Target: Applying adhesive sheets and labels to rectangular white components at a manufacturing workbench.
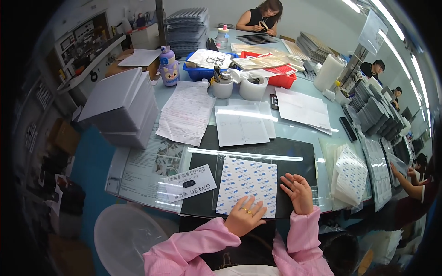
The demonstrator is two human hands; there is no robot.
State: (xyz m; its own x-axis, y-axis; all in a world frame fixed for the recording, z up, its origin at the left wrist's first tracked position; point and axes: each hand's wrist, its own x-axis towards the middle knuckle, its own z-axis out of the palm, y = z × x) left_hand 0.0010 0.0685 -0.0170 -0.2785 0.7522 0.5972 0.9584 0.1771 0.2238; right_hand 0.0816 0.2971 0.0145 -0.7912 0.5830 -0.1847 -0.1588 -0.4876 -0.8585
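A white sheet with blue print lies on a black mat at the table's near edge. Spread over the sheet's lower part is my left hand, a ring on one finger, its fingers stretched out and gripping nothing. My right hand is raised just right of the sheet, fingers apart and slightly curled, with nothing in it. A clear plate edge shows behind the sheet. To the left, a white paper label carries a small black oval piece.
Paper stacks and a purple bottle stand at the left. Farther back are a blue bin, a red bin and tape rolls. More printed sheets lie right. A translucent bin stands below; other people sit around.
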